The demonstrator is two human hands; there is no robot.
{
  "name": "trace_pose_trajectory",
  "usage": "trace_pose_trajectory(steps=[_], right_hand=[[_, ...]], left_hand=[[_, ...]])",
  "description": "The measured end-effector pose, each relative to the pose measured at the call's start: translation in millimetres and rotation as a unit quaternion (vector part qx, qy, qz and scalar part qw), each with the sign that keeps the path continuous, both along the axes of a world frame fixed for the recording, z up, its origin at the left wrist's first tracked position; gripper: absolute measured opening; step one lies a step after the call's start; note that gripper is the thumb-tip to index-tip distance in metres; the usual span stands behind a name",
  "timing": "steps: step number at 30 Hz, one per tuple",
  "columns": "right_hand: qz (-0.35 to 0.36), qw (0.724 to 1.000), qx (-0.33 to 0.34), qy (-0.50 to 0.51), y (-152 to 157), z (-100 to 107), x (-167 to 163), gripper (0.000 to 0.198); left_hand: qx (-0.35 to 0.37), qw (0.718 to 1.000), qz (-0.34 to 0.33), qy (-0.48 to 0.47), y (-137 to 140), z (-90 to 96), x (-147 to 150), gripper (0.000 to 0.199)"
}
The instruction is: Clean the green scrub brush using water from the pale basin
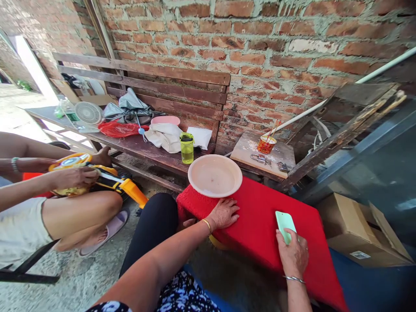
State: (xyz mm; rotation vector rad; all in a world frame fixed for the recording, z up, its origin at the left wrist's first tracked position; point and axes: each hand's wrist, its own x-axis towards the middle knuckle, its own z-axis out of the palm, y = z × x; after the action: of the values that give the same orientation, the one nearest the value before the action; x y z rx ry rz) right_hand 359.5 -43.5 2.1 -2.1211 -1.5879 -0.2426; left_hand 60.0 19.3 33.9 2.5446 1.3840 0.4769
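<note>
My left hand (224, 213) lies palm down on the red cloth (256, 212), its fingers spread a little, just in front of a pale pink basin (215, 175). A little water seems to lie in the basin, though this is hard to tell. At the right end of the cloth, my right hand (293, 251) grips the lower part of a mint-green phone (286, 223), with its back face up. The thumb and fingers are at the phone's edges; whether it touches the cloth is unclear.
Behind stands a wooden bench (162, 167) with a green bottle (186, 148), a white fan (88, 113) and cloths. A small board (240, 151) bears a paper cup (266, 144) and padlocks. At left, a seated person's hands (76, 177) hold a yellow-and-black object. A cardboard box (347, 225) stands right.
</note>
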Motion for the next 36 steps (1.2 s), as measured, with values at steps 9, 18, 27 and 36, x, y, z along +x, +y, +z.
trace_pose_trajectory(steps=[9, 18, 27, 36], right_hand=[[-0.011, 1.000, -0.014, 0.014, -1.5, 4.6, -1.0, 0.061], [0.000, 0.999, -0.008, 0.032, -2.5, 6.6, 1.2, 0.063], [0.011, 0.996, 0.015, 0.085, 1.0, 4.2, 5.5, 0.067], [-0.086, 0.995, -0.038, 0.045, -5.6, 15.8, 0.2, 0.063]], left_hand=[[0.003, 1.000, -0.002, -0.005, 0.5, -1.4, 0.4, 0.035], [0.007, 1.000, -0.008, -0.005, 1.3, -0.8, 0.9, 0.036], [0.009, 1.000, -0.008, -0.010, 2.4, -1.2, 0.7, 0.034], [0.005, 1.000, -0.008, -0.015, 2.7, -1.0, -1.3, 0.034]])
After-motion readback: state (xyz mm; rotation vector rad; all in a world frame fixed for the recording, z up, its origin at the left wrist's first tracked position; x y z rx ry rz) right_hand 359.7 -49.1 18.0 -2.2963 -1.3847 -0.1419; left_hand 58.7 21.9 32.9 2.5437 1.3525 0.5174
